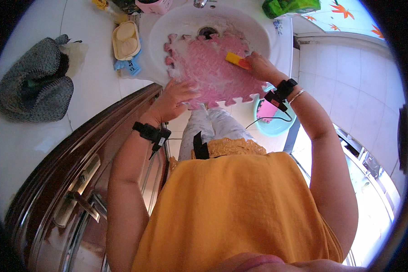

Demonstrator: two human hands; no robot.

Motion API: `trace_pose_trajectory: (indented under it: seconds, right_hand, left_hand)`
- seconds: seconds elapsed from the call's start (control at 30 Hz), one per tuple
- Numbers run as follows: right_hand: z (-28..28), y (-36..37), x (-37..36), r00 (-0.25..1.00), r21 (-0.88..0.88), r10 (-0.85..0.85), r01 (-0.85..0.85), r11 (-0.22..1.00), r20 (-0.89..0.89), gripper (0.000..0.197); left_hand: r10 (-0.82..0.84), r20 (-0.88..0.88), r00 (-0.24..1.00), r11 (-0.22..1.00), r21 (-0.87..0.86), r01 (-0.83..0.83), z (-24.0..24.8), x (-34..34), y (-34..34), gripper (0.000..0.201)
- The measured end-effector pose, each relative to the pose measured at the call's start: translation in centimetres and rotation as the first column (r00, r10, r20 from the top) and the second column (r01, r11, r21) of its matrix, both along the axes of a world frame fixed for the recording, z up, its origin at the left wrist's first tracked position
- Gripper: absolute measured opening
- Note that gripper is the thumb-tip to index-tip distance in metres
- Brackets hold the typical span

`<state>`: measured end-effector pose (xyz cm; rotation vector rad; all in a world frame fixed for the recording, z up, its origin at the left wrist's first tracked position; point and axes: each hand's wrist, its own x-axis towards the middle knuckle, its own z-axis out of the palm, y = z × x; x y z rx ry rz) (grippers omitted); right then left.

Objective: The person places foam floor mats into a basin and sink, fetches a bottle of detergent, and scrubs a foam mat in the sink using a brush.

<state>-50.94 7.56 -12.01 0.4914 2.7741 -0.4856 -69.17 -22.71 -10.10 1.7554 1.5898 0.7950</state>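
A pink foam mat tile (213, 68) with jigsaw edges lies across the white washbasin (156, 54), its near edge jutting over the rim towards me. White suds streak its surface. My left hand (177, 96) grips the tile's near left corner, fingers on top and thumb by the edge. In my right hand (259, 69) is a yellow scrubber (233, 58) with an orange-red part, pressed to the tile's right half. My fingers cover its rear end, and its underside is hidden.
A soap dish (126, 40) with two pale bars sits left of the basin, near a grey-green cloth (36, 81). The tap (200, 3) and drain (208, 32) are at the back. Below right stands a light-blue tub (276, 128) holding another pink tile. A door handle (84, 206) is lower left.
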Motion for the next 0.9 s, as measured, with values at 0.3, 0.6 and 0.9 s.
trace_pose_trajectory:
  seconds: [0.3,0.6,0.9]
  right_hand:
    - [7.6,-5.5,1.4,0.943,-0.222,-0.128,0.202,0.954,0.307,0.024]
    - [5.8,-4.4,2.0,0.915,-0.051,-0.307,0.331,0.942,0.262,0.017]
    - [4.2,-0.7,4.8,0.977,0.105,-0.185,0.173,0.979,0.107,0.017]
  left_hand:
    - [0.38,-0.628,0.679,0.887,0.037,-0.461,0.7,-1.3,-0.7,0.034]
    - [0.362,-0.235,0.902,0.932,0.07,-0.356,5.0,11.0,6.2,0.074]
    - [0.112,-0.457,0.882,0.993,0.093,-0.078,-0.5,14.0,9.8,0.06]
